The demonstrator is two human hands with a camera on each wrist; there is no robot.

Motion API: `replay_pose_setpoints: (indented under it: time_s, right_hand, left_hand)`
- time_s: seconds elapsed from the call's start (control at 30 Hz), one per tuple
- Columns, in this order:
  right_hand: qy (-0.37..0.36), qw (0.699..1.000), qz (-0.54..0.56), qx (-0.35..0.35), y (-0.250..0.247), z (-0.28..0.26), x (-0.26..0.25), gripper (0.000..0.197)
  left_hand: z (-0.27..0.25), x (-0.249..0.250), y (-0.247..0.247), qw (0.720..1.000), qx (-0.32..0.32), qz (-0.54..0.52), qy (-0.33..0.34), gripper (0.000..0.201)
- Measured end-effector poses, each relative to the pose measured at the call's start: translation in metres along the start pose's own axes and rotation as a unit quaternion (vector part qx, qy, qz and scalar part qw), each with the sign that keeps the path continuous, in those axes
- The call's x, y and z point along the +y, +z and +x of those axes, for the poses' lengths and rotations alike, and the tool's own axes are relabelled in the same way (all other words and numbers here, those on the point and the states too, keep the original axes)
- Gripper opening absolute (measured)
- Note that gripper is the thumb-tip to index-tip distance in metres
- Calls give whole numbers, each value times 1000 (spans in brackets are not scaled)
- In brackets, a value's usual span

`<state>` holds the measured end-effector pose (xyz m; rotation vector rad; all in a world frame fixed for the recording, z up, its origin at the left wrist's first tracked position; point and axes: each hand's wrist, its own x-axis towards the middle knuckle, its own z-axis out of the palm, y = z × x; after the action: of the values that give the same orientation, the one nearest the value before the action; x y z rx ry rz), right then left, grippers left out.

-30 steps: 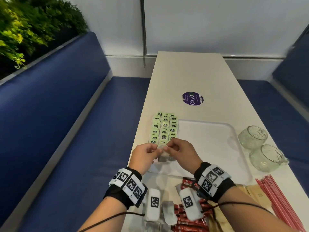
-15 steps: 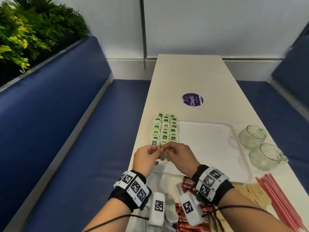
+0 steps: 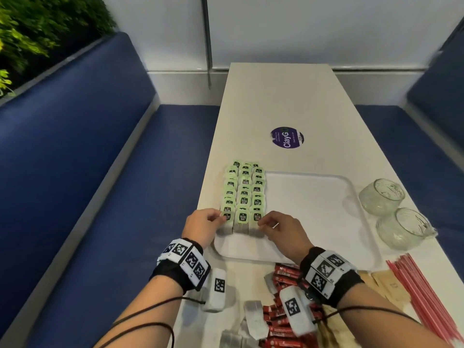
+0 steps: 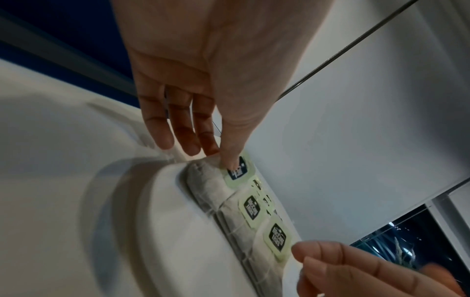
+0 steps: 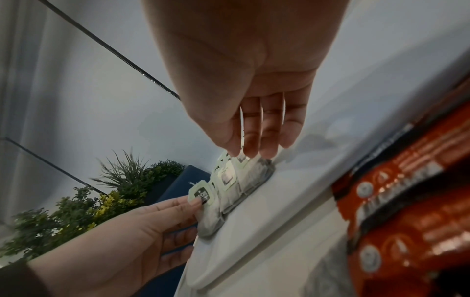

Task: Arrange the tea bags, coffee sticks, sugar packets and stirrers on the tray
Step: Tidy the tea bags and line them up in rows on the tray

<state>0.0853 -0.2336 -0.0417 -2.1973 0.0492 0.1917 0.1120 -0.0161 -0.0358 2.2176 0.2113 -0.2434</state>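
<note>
Paper tea bags [image 3: 244,197] now laid flat, tray [image 3: 313,209].

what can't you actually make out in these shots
- Loose white tea bags, head view: cut off by the bottom edge; count unclear.
- Red coffee sticks, right wrist view: print blurred, unreadable.
- Brown paper sugar packets, head view: partly hidden behind the right hand's wristband.
- Clear glass cups: contents too small to tell.

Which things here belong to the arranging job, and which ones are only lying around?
Part of the job:
- tea bags, in three rows at the tray's left side
- tray
- loose tea bags near the table edge
- coffee sticks, red, not yet placed
- sugar packets, brown
- stirrers, red

Just lying about:
- two glass cups
- round purple sticker
- plants
</note>
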Motion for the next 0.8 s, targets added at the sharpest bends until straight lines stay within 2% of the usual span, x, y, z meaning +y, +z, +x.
replay_pose_setpoints:
  time_s: [0.03, 0.13, 0.3, 0.47, 0.67, 0.8]
  right_hand:
    - [4, 1000, -5, 6, 0, 1, 1, 10]
    - [13, 1000, -14, 16, 1, 4, 4, 8]
    - [27, 1000, -8, -2, 6, 6, 9, 21]
    - [24, 999, -25, -12, 10, 11, 8, 21]
    - [23, 999, -24, -24, 2, 3, -2, 22]
    - [-9, 999, -31, -40, -8, -18, -16, 17]
  left_hand:
    - [3, 1, 0, 1000, 0, -3, -1, 7]
    - [8, 0, 2, 1000, -1, -11, -12, 15]
    - [1, -6, 3, 999, 47, 9, 8, 22]
    - [-7, -5, 5, 994, -27, 102, 22, 16]
    - [-7, 4, -5, 993, -35, 113, 10, 11]
    - [-27, 9, -18, 994, -25, 100, 40, 12]
